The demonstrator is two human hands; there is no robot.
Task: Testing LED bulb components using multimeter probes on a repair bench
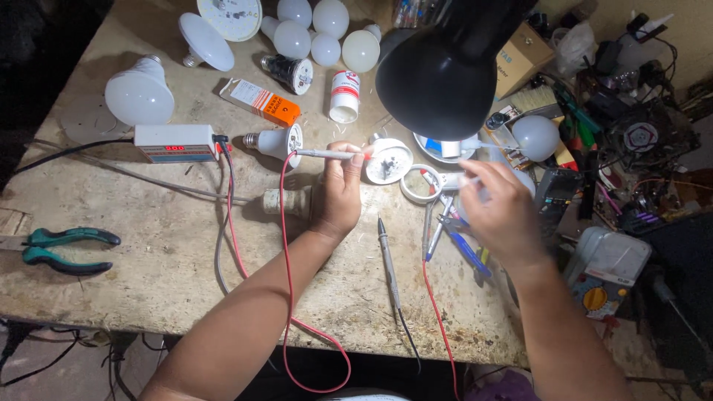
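My left hand point(340, 191) grips a red-wired test probe point(324, 154), holding it level with its tip pointing left at an open bulb base point(278, 142). A round white bulb housing point(388, 161) with a circuit board inside lies just right of that hand. My right hand point(499, 208) is blurred and hovers over a pile of small tools, pinching something pale that I cannot make out. A second probe with a black wire point(387, 254) lies on the bench between my arms.
A white tester box with a red display point(175, 142) sits at left, green pliers point(62, 249) near the left edge. Several white bulbs point(312, 33) lie at the back. A black lamp shade point(440, 70) hangs over the middle. A multimeter point(603, 273) and clutter fill the right.
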